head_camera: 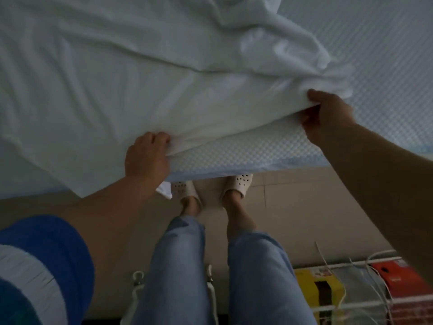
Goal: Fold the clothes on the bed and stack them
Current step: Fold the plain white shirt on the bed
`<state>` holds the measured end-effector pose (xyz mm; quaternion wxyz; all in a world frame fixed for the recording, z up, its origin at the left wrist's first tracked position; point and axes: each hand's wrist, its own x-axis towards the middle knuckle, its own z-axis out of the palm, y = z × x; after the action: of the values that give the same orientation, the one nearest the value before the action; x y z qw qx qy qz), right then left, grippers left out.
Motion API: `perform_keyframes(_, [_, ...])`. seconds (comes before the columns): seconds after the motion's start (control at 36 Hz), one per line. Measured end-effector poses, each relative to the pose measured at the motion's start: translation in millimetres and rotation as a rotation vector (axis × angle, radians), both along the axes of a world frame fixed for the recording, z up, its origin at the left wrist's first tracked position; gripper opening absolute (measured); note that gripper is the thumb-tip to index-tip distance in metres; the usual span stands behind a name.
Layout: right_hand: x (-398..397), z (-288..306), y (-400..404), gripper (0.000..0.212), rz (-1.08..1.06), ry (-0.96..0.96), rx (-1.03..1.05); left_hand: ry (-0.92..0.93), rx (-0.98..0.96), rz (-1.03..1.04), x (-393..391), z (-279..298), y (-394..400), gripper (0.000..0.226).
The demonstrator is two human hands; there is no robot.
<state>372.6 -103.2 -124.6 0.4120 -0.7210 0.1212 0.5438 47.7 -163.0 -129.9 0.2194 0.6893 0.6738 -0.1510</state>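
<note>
Two hands — left hand [146, 156], right hand [328, 116] — grip white garment's [140, 95] near edge.

Garment [140, 78] on bed [386, 66]

The bed [386, 66] has a pale waffle-textured cover. A white cloth [117, 78] (rumpled at the far end) lies spread across it.

No text, brand or number can be read anywhere. The yellow box [318, 292] and the red box [398, 275], below the right hand [328, 113], show only blurred markings.
</note>
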Motion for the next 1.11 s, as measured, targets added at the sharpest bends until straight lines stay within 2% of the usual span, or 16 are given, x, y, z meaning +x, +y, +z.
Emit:
perform_keyframes(0.11, [14,-3,-10,0.014,-0.007,0.144,0.015,0.024,0.013,0.074,-1,1,-3,0.028])
perform_keyframes(0.28, [24,4,-31,0.023,-0.074,0.146,0.114,-0.026,0.092,0.09,-11,7,-12,0.02])
perform_keyframes(0.39, [25,0,-66,0.024,0.03,0.048,-0.04,-0.082,0.097,0.073,-22,15,-27,0.023])
perform_keyframes(0.47, [21,-5,-88,0.013,0.11,-0.013,-0.168,-0.059,0.021,0.083,-32,15,-33,0.018])
perform_keyframes(0.64, [7,0,-108,0.013,0.251,-0.073,-0.292,-0.045,-0.112,0.062,-47,11,-32,0.028])
perform_keyframes(0.75, [0,13,-108,0.013,0.343,-0.226,-0.348,-0.027,-0.221,0.062,-60,14,-22,0.034])
perform_keyframes(0.83, [-6,25,-100,0.02,0.49,-0.421,-0.358,-0.064,-0.307,0.119,-65,20,-15,0.039])
perform_keyframes(0.89, [-11,34,-92,0.016,0.619,-0.591,-0.382,-0.126,-0.307,0.189,-63,26,-10,0.04])
perform_keyframes(0.94, [-16,43,-81,0.044,0.742,-0.729,-0.428,-0.197,-0.279,0.247,-60,32,-3,0.038])
perform_keyframes(1.11, [-30,61,-29,0.048,0.963,-0.806,-0.358,-0.327,-0.22,0.298,-41,48,39,0.032])
